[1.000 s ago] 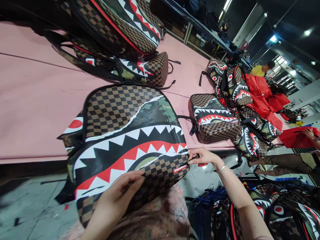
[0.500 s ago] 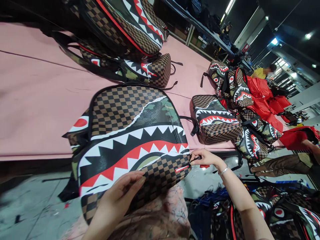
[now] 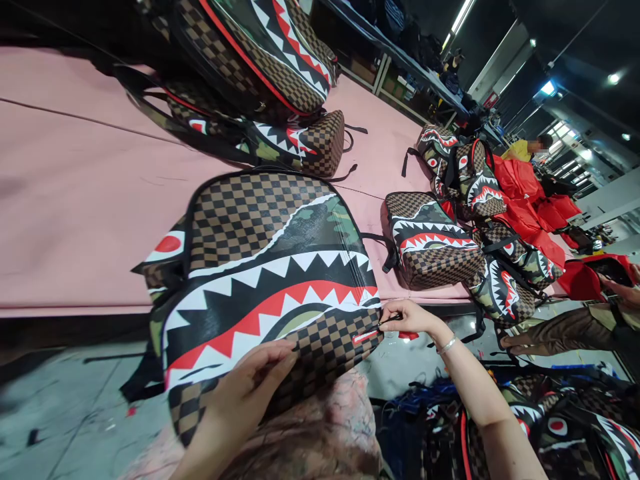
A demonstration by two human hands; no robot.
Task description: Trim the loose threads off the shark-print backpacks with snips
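A brown-and-black checkered backpack [image 3: 260,220] with a printed shark mouth lies tilted before me, its upper part on the pink table and its lower part over the edge toward my lap. At its right side, my right hand [image 3: 407,317] is closed in a pinch on the backpack's dark edge, where a thin black piece shows between the fingers. My left hand [image 3: 250,383] rests over the lower checkered panel, thumb and fingers drawn together. What those fingers hold, if anything, is hidden. A small red-and-white label [image 3: 365,337] sits near my right hand.
More shark backpacks [image 3: 435,243] lie along the pink table [image 3: 75,200] to the right, with red bags [image 3: 520,177] beyond. Stacked backpacks [image 3: 295,143] stand at the far side. Others are piled low at right [image 3: 555,427]. A person's legs [image 3: 555,333] are at right.
The backpack and surroundings sit slightly farther right and lower in view. Both hands keep nearly the same pose on the backpack. At far right, the other person's hand and red bag have shifted.
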